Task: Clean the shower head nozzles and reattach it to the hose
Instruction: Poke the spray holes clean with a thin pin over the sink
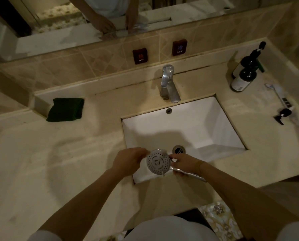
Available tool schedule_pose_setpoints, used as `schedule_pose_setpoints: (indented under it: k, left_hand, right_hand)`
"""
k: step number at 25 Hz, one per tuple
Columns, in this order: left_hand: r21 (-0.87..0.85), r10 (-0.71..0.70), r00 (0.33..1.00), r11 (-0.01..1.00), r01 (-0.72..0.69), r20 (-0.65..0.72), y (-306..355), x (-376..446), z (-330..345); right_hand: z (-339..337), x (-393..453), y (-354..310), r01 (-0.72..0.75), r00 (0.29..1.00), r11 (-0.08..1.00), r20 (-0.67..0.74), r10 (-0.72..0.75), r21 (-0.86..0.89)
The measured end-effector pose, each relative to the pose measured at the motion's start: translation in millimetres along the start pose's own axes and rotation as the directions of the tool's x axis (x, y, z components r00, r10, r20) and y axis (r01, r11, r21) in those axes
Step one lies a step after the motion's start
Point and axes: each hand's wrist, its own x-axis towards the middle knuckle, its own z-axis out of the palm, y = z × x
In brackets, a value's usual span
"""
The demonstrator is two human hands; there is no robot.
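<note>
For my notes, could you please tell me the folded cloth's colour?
Dark green; the cloth shows in the head view.

Green cloth far left of hands; faucet straight beyond; two dark bottles far right; drain just beyond.

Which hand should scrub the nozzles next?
Probably the left hand: it only pinches the rim of the shower head, while the right hand grips the handle and steadies it, nozzle face up.
</note>
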Motion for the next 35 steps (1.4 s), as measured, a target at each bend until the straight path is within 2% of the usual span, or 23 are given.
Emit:
schedule_pose_setpoints:
  k: [2, 5, 6, 9, 10, 13, 17, 21, 25, 28, 32, 35]
  left_hand:
    - [-0.04, -0.039, 0.999, 0.998, 0.038, -0.01, -4.5, 3.8, -0.1]
    - [-0.028, 0.05, 0.991, 0.998, -0.047, 0.123, 3.7, -8.2, 11.8]
    - [-0.052, 0.024, 0.994, 0.998, -0.018, 0.111, 5.4, -11.4, 14.4]
    - [-0.227, -0.23, 0.973, 0.949, 0.217, -0.03, 1.2, -10.9, 20.4]
    - [-0.261, -0.252, 0.967, 0.936, 0.236, -0.03, 4.1, -13.0, 23.0]
    - [-0.238, -0.174, 0.983, 0.954, 0.181, 0.052, 21.8, -25.5, 28.8]
    - [-0.306, -0.348, 0.936, 0.898, 0.317, -0.054, 15.8, -16.3, 27.3]
    - [-0.26, -0.301, 0.954, 0.921, 0.29, -0.002, 31.1, -20.5, 29.8]
    - [-0.405, -0.456, 0.889, 0.821, 0.402, -0.042, 38.1, -13.8, 31.0]
    - [-0.431, -0.419, 0.907, 0.826, 0.363, -0.037, 55.9, -15.7, 37.0]
    - [-0.541, -0.589, 0.805, 0.698, 0.469, -0.063, 55.3, -11.7, 41.0]
    - [-0.525, -0.523, 0.851, 0.737, 0.425, -0.045, 63.2, -16.9, 43.3]
  right_hand:
    - [1.6, -0.3, -0.2, 0.004, 1.0, 1.0, -0.017, -0.004, -0.015]
    - [0.2, -1.1, 0.3, -0.018, 1.0, 0.999, -0.025, 0.018, 0.036]
    - [0.2, -1.8, 0.1, -0.026, 0.999, 0.998, -0.022, 0.027, 0.053]
    - [1.4, -3.0, -1.1, -0.027, 0.999, 0.998, -0.039, 0.029, 0.051]
    - [1.3, -3.6, -1.1, -0.023, 0.998, 0.999, -0.049, 0.025, 0.047]
    - [1.2, -5.4, -1.1, -0.001, 0.998, 0.999, -0.059, 0.004, 0.037]
    - [0.6, -8.6, -4.6, -0.002, 0.998, 0.999, -0.064, 0.005, 0.039]
    - [3.5, -9.2, -1.2, 0.019, 0.995, 0.997, -0.098, -0.012, 0.069]
    - [6.3, -6.0, 6.7, 0.013, 0.99, 0.993, -0.138, 0.004, 0.121]
    - [8.8, -6.3, 9.2, 0.027, 0.987, 0.984, -0.162, 0.002, 0.174]
    - [11.4, -8.1, 12.4, 0.043, 0.981, 0.984, -0.194, -0.008, 0.174]
    - [14.0, -7.1, 14.7, 0.047, 0.977, 0.978, -0.212, -0.003, 0.202]
